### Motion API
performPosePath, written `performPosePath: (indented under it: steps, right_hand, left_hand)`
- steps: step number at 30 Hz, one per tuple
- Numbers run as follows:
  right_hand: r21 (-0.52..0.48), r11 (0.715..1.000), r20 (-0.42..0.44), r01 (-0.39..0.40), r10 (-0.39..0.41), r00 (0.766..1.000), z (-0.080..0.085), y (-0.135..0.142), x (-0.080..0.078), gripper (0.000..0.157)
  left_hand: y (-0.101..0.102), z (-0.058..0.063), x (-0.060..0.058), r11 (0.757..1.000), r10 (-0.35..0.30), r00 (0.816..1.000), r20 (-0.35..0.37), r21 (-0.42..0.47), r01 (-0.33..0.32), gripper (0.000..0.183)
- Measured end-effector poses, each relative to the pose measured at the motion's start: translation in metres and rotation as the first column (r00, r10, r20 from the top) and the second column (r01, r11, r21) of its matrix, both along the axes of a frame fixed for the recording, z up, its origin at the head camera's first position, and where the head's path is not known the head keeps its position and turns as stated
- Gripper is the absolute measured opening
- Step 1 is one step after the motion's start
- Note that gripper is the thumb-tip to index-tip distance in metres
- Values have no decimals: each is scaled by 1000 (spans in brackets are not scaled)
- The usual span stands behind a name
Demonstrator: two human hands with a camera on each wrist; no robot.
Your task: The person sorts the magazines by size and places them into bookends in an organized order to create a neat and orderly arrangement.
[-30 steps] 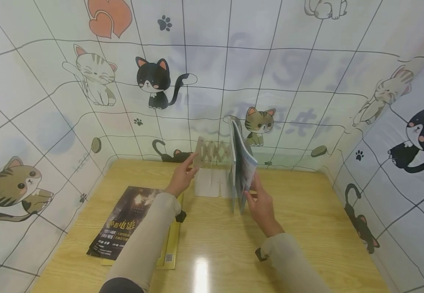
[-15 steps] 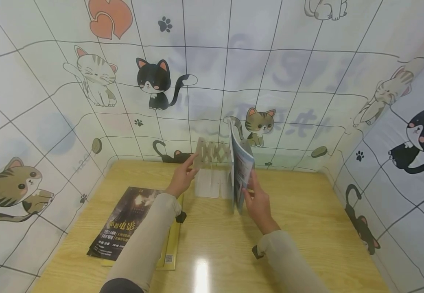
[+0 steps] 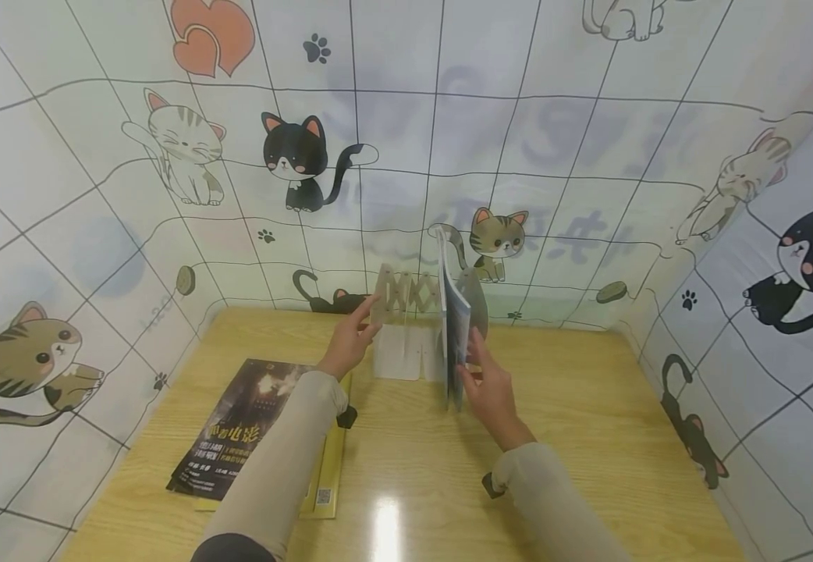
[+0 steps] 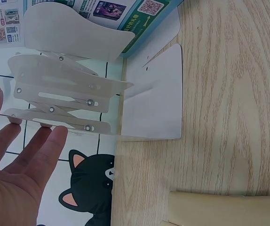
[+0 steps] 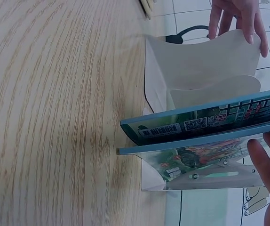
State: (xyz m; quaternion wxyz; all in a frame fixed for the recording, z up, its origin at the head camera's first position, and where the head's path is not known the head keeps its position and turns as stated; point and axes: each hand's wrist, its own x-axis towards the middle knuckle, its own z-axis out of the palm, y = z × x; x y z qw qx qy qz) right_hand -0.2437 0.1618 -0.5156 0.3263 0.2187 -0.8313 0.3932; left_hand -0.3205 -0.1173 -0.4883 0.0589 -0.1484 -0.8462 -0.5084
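Note:
A pale expandable book rack [image 3: 398,351] with scissor-like links stands against the back wall. My left hand [image 3: 350,339] holds its left end panel [image 4: 59,123], fingers along the outer side and a digit over the inner face in the right wrist view. Two thin books with blue spines, one book [image 5: 172,125] and a second book [image 5: 196,153], stand upright in the rack's right part. My right hand [image 3: 492,394] touches the outer cover of the second book with extended fingers [image 5: 262,162]. The rack's right end panel [image 3: 478,300] rises behind that hand.
A dark printed booklet [image 3: 238,421] lies on a yellow book [image 3: 325,484] at the table's left, partly under my left sleeve. Cat-patterned walls [image 3: 406,133] enclose the wooden table [image 3: 575,390] at the back and sides.
The right-hand book has swung left and straightened beside the other one, narrowing the gap between them. My right hand has shifted slightly left with it. My left hand stays at the panel.

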Motion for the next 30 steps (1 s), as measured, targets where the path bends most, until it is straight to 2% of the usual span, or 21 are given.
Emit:
performPosePath:
  steps: [10, 21, 26, 30]
  right_hand:
    - [7, 1000, 91, -8, 7, 996, 0, 1, 1, 78]
    - [4, 999, 83, -43, 43, 996, -1, -2, 2, 83]
    - [-14, 998, 38, -56, 56, 998, -2, 0, 0, 84]
    - [-23, 999, -34, -38, 37, 999, -2, 4, -4, 85]
  left_hand:
    - [1, 0, 0, 1000, 0, 1000, -8, 3, 0, 55]
    - [-1, 1, 2, 1000, 10, 1000, -8, -15, -10, 55]
    - [-1, 1, 3, 1000, 8, 1000, -17, -20, -9, 56]
    - [-1, 1, 2, 1000, 10, 1000, -24, -24, -11, 55]
